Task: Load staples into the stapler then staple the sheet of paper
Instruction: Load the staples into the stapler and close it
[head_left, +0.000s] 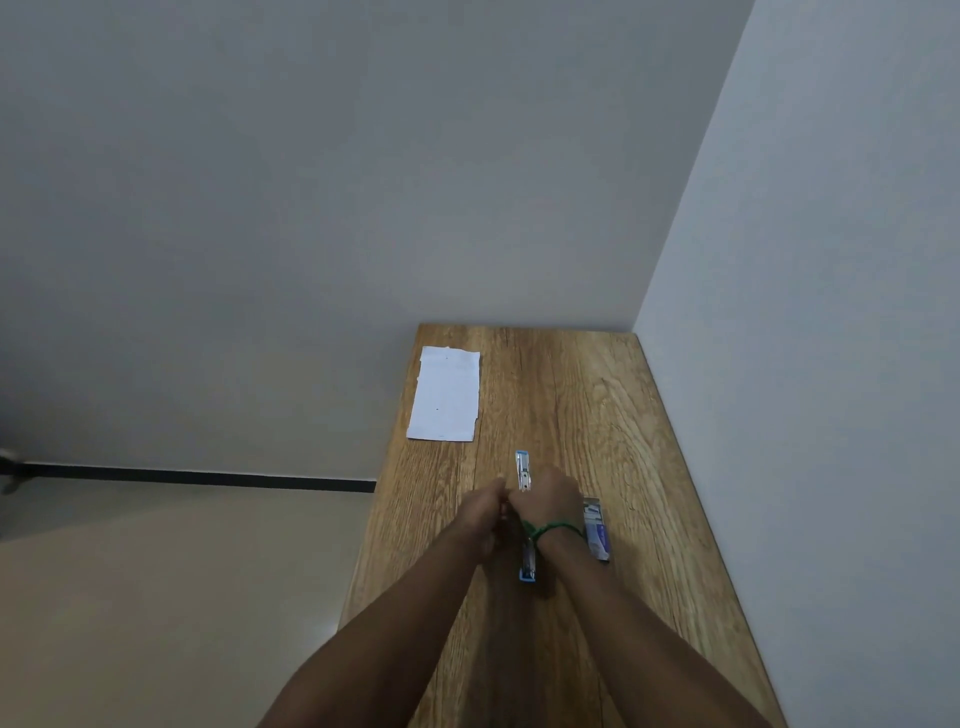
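Note:
A blue and silver stapler (524, 470) lies opened out flat on the wooden table (597, 415), its far end poking out beyond my hands and its near blue end (528, 571) showing below my wrists. My left hand (483, 514) and my right hand (553, 496) are closed together over its middle, which they hide. What my fingers pinch there cannot be made out. A green cord circles my right wrist. A small staple box (596, 530) rests just right of my right wrist. The white sheet of paper (447, 396) lies at the far left of the table.
The table stands in a corner, with a grey wall behind it and a white wall along its right side. Its left edge drops to a beige floor (182, 597) with a dark skirting line.

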